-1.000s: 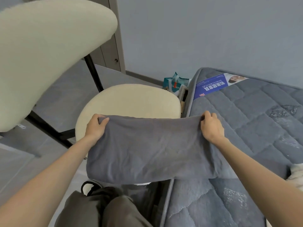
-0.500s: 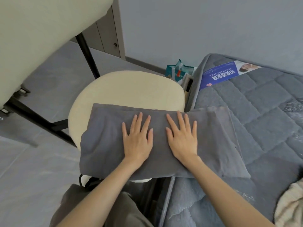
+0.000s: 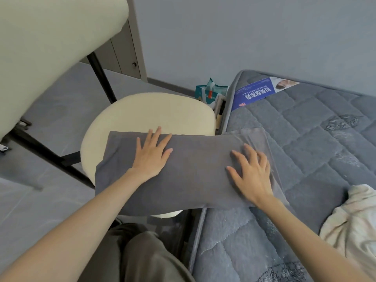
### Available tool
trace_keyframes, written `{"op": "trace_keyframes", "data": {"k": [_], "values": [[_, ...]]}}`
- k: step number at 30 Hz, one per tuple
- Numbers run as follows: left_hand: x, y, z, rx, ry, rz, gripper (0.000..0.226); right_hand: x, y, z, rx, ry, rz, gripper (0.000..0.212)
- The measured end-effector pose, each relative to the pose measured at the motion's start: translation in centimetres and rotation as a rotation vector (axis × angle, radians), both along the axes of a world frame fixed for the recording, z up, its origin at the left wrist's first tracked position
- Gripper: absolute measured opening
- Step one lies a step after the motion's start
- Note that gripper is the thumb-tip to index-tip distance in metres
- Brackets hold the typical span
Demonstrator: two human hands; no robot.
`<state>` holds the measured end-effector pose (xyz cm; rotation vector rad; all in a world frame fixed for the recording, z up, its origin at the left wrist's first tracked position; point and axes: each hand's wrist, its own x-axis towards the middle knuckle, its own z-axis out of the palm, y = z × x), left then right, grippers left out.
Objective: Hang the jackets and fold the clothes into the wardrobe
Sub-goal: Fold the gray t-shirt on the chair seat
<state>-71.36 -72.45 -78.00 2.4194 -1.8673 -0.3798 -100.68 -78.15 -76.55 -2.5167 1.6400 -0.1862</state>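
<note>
Folding step, grey garment (image 3: pixel 199 171): the piece lies as a long folded band that bridges two supports, its left part on the cream chair seat (image 3: pixel 142 110) and its right part on the edge of the quilted mattress (image 3: pixel 325 143), w/ the middle over the gap between them. Left hand (image 3: pixel 151 157) lies flat on the band's left half, palm down, fingers (image 3: pixel 157 135) straight and spread, tips near the far fold edge; it grips nothing. Right hand (image 3: pixel 252 178) lies palm down on the right half, fingers (image 3: pixel 239 157) spread and only slightly bent, pressing the cloth, nothing pinched. Both forearms reach fwd from the lower edge, wrists low, hands well apart. Judged stage: smoothing the fold flat, i.e. mid-fold, garment not yet in the wardrobe. Next move prob. calls for taking one short end and bringing it over to the other, w/ care that the unsupported middle does not sag into the gap. A cream cloth (image 3: pixel 354 220) lies on the mattress at right, unfolded; a cabinet door (image 3: pixel 122 51) shows behind the chair back (image 3: pixel 50 47).
</note>
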Motion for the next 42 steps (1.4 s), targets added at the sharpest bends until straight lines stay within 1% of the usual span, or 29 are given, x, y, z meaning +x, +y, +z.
{"op": "trace_keyframes", "data": {"k": [1,3,5,8,9,10,12,14,15,17,20,23,25,27,30,31,34,37,40,41,42], "values": [[-0.8,-0.8,0.4,0.043,0.012,-0.08,0.055,0.5,0.9,0.6,-0.007,-0.015,0.058,0.044],[-2.1,-2.3,1.2,0.163,0.028,-0.153,0.057,1.5,2.6,1.9,0.075,0.004,0.14,0.041],[-2.9,-3.4,1.7,0.251,0.042,-0.136,0.058,1.6,3.8,2.8,0.22,0.109,0.158,0.051],[-3.1,-4.2,2.4,0.273,0.041,-0.08,0.054,0.2,4.5,3.2,0.377,0.406,0.208,0.08],[-3.1,-4.2,2.7,0.273,0.033,-0.069,0.052,-0.1,4.6,3.3,0.42,0.47,0.222,0.083],[-3.0,-4.1,2.9,0.274,0.027,-0.063,0.05,-0.4,4.6,3.5,0.459,0.486,0.22,0.081],[-2.6,-3.9,3.3,0.273,0.036,-0.057,0.047,-0.5,4.4,3.7,0.49,0.432,0.188,0.065],[-2.1,-3.5,3.5,0.264,0.056,-0.051,0.047,-0.3,4.1,3.8,0.432,0.397,0.175,0.055],[-1.7,-3.4,3.5,0.259,0.071,-0.038,0.048,-0.1,4.1,3.7,0.398,0.394,0.171,0.055],[-1.2,-2.9,3.6,0.247,0.108,0.007,0.048,0.3,4.3,3.3,0.372,0.399,0.156,0.063],[-0.7,-2.0,3.5,0.223,0.123,0.064,0.041,1.2,5.0,2.7,0.356,0.377,0.099,0.07],[-0.3,-1.1,3.3,0.195,0.074,0.083,0.032,2.1,5.2,2.5,0.345,0.287,0.049,0.066],[0.1,-0.7,3.0,0.172,0.019,0.093,0.028,2.6,5.5,2.6,0.376,0.23,0.044,0.062],[0.7,-0.2,2.9,0.159,-0.04,0.104,0.025,3.2,5.8,2.8,0.371,0.242,0.099,0.065],[1.8,0.8,2.6,0.143,-0.114,0.127,0.024,4.8,6.4,2.9,0.195,0.327,0.258,0.063],[2.4,1.2,2.5,0.137,-0.132,0.137,0.023,5.5,6.5,2.9,0.164,0.335,0.315,0.063],[4.2,2.3,2.1,0.114,-0.152,0.184,0.019,7.7,6.1,2.7,0.142,0.349,0.426,0.063],[6.3,3.1,1.9,0.085,-0.118,0.248,0.019,10.2,4.8,2.6,0.063,0.36,0.456,0.043],[8.3,3.9,1.8,0.064,-0.058,0.322,0.017,13.2,2.8,2.6,0.013,0.297,0.415,0.021],[8.9,4.0,1.7,0.055,-0.036,0.353,0.016,14.2,2.1,2.4,0.021,0.225,0.386,0.017],[9.5,4.3,1.7,0.046,-0.012,0.389,0.015,15.0,1.4,2.4,0.07,0.102,0.329,0.014]]}}
